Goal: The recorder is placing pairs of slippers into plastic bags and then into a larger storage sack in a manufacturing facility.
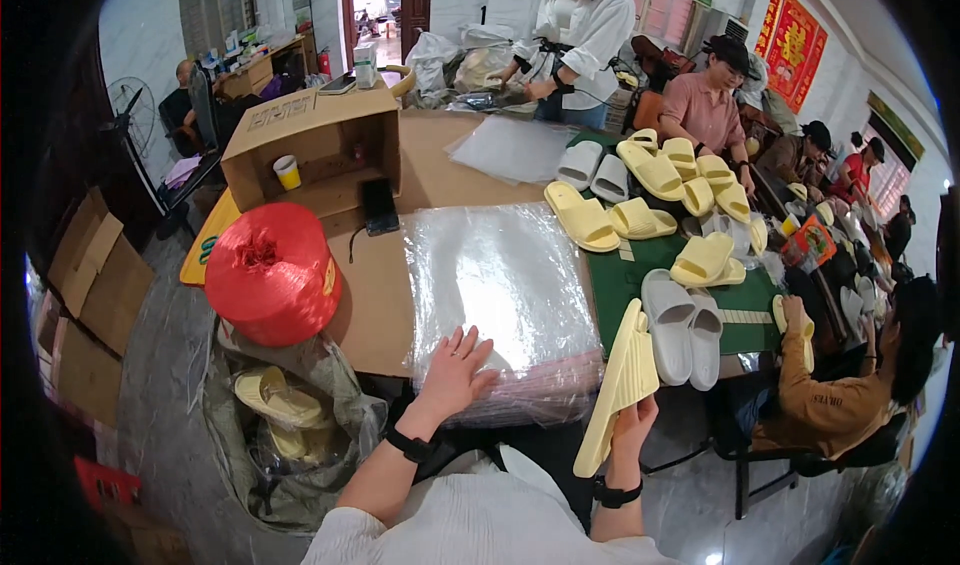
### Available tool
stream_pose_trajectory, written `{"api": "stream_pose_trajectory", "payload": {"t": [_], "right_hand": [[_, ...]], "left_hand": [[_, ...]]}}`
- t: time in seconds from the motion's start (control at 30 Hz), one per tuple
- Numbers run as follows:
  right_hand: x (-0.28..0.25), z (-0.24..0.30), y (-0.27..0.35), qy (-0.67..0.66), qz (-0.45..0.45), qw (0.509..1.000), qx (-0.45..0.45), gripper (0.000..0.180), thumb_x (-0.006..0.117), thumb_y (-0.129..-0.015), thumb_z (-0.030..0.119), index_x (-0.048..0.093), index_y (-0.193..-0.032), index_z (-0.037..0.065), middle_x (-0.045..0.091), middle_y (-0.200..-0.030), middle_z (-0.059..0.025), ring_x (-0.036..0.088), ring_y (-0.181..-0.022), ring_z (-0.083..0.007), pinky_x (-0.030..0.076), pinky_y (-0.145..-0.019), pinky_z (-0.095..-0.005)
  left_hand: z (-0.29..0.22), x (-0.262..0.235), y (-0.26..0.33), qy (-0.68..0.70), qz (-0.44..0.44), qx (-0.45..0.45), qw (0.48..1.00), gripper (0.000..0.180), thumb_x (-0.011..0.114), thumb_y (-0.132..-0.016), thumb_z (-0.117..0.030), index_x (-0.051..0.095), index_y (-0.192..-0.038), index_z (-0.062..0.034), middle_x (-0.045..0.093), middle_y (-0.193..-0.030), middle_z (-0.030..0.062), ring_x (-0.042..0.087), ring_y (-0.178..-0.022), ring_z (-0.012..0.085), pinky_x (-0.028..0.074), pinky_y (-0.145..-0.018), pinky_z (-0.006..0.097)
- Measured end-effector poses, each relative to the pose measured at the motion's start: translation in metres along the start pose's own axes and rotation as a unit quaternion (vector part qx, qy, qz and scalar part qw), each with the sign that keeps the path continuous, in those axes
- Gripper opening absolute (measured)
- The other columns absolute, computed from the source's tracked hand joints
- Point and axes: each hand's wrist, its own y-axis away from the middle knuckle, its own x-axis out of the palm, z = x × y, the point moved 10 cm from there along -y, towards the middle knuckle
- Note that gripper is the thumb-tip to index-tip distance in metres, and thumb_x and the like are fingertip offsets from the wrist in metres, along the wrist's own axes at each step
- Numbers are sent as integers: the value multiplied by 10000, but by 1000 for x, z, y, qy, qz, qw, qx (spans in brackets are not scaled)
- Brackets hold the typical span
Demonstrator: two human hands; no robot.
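My left hand (455, 373) lies with its fingers spread on a stack of clear plastic bags (490, 265) at the table's front edge. To the right of the stack, my right hand (634, 427) grips a pale yellow slipper (622, 380), held on edge with its ribbed footbed showing. I cannot tell whether a second slipper is pressed behind it. Just beyond it, a pair of grey slippers (682, 327) rests at the green mat's near edge. More yellow slippers (655, 170) and another grey pair (592, 171) are spread over the green mat (635, 280).
Left of the bags are a red round bundle (270, 275), a black phone (379, 207) and an open cardboard box (310, 135) with a cup inside. A sack (225, 435) holding yellow slippers stands by my left arm. Several people work along the right; one person (580, 45) stands opposite.
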Motion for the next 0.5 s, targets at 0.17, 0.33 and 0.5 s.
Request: {"api": "stream_pose_trajectory", "payload": {"t": [0.17, 0.33, 0.5], "right_hand": [[1, 4, 1, 11, -3, 1000, -12, 293, 597, -989, 84, 620, -1252, -43, 697, -1151, -78, 671, -1006, -156, 519, -890, -297], [-1, 0, 0, 6, 0, 1000, -10, 278, 606, -989, 84, 633, -1235, -42, 703, -1138, -71, 673, -995, -151, 524, -878, -296], [-1, -2, 0, 3, -5, 1000, -15, 268, 614, -991, 80, 638, -1224, -48, 704, -1138, -69, 674, -994, -149, 527, -871, -291]], "left_hand": [[-10, -6, 3, 10, 61, 3, 998, 891, 771, -787, -508, 417, -1510, -126, 287, -1591, 259, 196, -1487, 480, 170, -1204, 572], [-7, 4, 7, -32, 102, 23, 994, 940, 783, -744, -537, 392, -1536, -216, 192, -1623, 267, 127, -1497, 502, 134, -1211, 575], [3, 5, 1, 14, 135, 6, 991, 893, 746, -789, -570, 395, -1537, -232, 185, -1620, 281, 92, -1507, 493, 113, -1216, 566]]}}
